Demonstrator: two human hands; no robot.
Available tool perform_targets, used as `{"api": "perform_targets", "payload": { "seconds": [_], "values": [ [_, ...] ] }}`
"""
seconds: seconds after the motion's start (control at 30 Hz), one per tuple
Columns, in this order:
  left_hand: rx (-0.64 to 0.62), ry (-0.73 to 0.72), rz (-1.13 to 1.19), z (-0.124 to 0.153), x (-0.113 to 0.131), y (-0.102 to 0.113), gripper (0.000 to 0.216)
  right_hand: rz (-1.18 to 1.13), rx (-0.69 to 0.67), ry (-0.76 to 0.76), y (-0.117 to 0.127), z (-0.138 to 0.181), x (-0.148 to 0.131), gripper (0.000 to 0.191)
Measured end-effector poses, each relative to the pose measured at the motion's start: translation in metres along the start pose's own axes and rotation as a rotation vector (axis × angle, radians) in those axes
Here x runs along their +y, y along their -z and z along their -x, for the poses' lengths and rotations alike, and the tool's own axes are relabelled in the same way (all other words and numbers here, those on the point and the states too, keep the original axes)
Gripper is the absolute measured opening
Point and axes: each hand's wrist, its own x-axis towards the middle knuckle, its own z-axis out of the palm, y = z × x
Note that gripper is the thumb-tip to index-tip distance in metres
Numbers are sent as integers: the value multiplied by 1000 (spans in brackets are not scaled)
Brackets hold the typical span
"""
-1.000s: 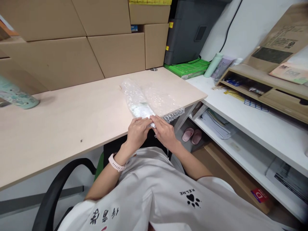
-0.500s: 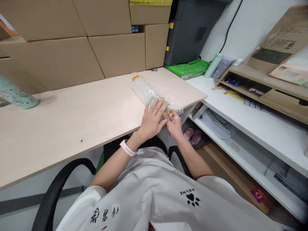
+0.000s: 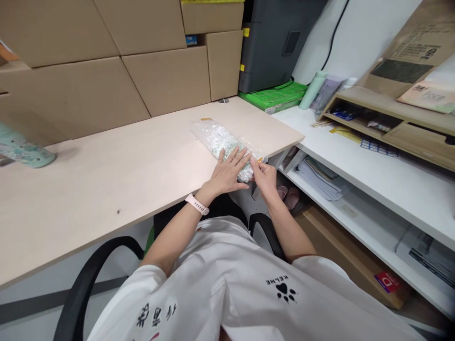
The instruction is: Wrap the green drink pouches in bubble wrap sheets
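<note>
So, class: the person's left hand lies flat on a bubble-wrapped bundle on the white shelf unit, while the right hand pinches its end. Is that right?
Not quite. The head view shows the bubble-wrapped bundle on the pale wooden desk, not the white shelf unit. The left hand does lie flat on it and the right hand pinches its end.

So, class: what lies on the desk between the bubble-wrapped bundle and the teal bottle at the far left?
In the head view, only bare desk lies between the bubble-wrapped bundle and the teal bottle.

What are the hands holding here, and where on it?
The left hand lies flat, fingers spread, on the near end of the bubble-wrapped bundle on the desk. The right hand pinches that end's edge, by a small orange tape piece.
</note>
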Motion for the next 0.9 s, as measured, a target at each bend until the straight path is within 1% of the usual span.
{"api": "perform_targets", "payload": {
  "seconds": [0.07,0.13,0.17,0.27,0.33,0.4,0.47,0.53,0.57,0.63,0.7,0.8,0.9],
  "values": [
    [-4,-3,-14,-1,0,1,82,-14,-31,-51,3,-2,1,51],
    [19,6,-16,-1,1,1,76,-19,-47,-78,3,-3,1,52],
    [28,7,-11,0,1,2,78,-11,-43,-75,3,-3,1,52],
    [6,-11,-5,1,1,3,94,44,7,-17,3,-2,4,55],
    [-21,-28,-24,2,2,3,97,43,50,-31,5,0,7,58],
    [0,-14,-54,0,4,2,85,-33,96,-131,9,0,11,61],
    [48,23,-73,-3,7,-1,73,-147,103,-262,13,-1,14,62],
    [81,53,-77,-7,10,-3,66,-252,51,-336,15,-4,15,63],
    [86,56,-75,-9,11,-3,64,-294,18,-342,14,-5,15,64],
    [86,50,-74,-9,11,-2,60,-353,-23,-305,12,-6,14,66],
    [84,46,-70,-6,10,1,58,-366,-52,-257,9,-4,11,67],
    [74,42,-55,10,10,7,56,-380,-148,-264,6,4,4,66],
    [81,34,-59,38,16,12,57,-439,-328,-350,5,17,-7,64]
  ]
}}
